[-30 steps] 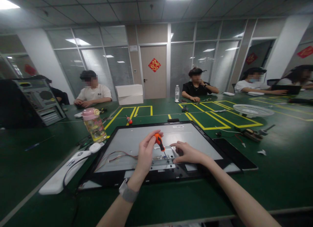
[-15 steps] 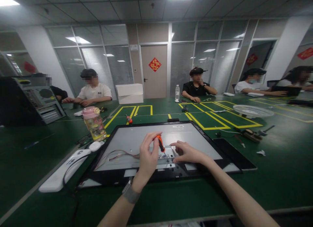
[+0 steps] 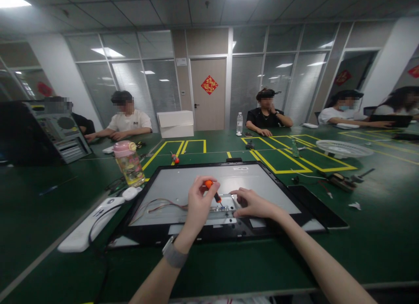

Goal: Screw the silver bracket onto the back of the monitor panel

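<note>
My left hand (image 3: pixel 200 203) is closed around an orange and black screwdriver (image 3: pixel 217 198), its fingers near the top of the handle. The shaft slants down to a small circuit board (image 3: pixel 220 209) on the back of a flat display panel (image 3: pixel 166 181). Whether the tip sits on a screw is too small to tell. My right hand (image 3: pixel 252 203) is open, thumb and index finger apart, at the right side of the metal plate (image 3: pixel 231 201) beside the board. Thin wires (image 3: pixel 163 203) run from the board leftward across the panel.
Left of the panel are a white power strip (image 3: pixel 88 227) and a drink bottle with pink lid (image 3: pixel 128 164). A computer case (image 3: pixel 49 131) stands farther left. A black slab (image 3: pixel 319 208) and a corded tool (image 3: pixel 342 181) lie right. Several people sit across the green table.
My left fingers have shifted on the screwdriver, showing the handle's orange top. My right hand stays by the plate. A small green item now appears on the table, back right. The view has shifted slightly.
</note>
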{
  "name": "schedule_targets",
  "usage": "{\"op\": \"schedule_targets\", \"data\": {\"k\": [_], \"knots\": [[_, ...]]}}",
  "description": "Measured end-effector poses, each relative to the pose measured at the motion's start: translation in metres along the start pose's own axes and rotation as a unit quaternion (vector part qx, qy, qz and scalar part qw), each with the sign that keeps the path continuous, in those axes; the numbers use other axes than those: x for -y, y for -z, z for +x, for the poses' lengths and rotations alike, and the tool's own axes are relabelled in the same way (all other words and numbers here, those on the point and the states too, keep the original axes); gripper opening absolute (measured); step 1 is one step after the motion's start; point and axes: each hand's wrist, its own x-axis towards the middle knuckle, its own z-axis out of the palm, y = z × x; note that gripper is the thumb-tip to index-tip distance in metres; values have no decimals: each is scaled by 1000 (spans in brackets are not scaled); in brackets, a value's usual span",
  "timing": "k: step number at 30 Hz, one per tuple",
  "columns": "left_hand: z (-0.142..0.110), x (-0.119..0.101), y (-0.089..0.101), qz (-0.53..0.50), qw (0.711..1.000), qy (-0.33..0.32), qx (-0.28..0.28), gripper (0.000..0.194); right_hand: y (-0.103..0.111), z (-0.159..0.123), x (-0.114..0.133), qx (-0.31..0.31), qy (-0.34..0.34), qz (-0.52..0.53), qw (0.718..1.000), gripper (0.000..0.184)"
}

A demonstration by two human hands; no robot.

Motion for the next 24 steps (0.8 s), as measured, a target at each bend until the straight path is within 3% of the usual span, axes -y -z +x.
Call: {"op": "schedule_targets", "data": {"k": [4, 9, 12, 14, 18, 24], "knots": [[-4, 0, 2, 89, 994, -52, -30, 20, 0, 1, -1, 1, 1, -3, 1000, 67], [-9, 0, -1, 62, 995, -73, 23, 22, 0, 1, 0, -1, 4, -10, 1000, 68], [-9, 0, -1, 98, 992, -81, 0, 13, 0, 1, 1, -1, 2, -15, 1000, 67], [-9, -2, 1, 119, 990, -73, -18, 17, 0, 0, 1, 0, 2, -11, 1000, 67], [-6, -5, 3, 76, 995, -64, -6, 31, 1, 0, 1, 2, -2, -6, 1000, 66], [-2, 1, 1, 30, 998, -50, 8, 16, 2, 0, 5, 1, -8, -6, 1000, 66]]}}
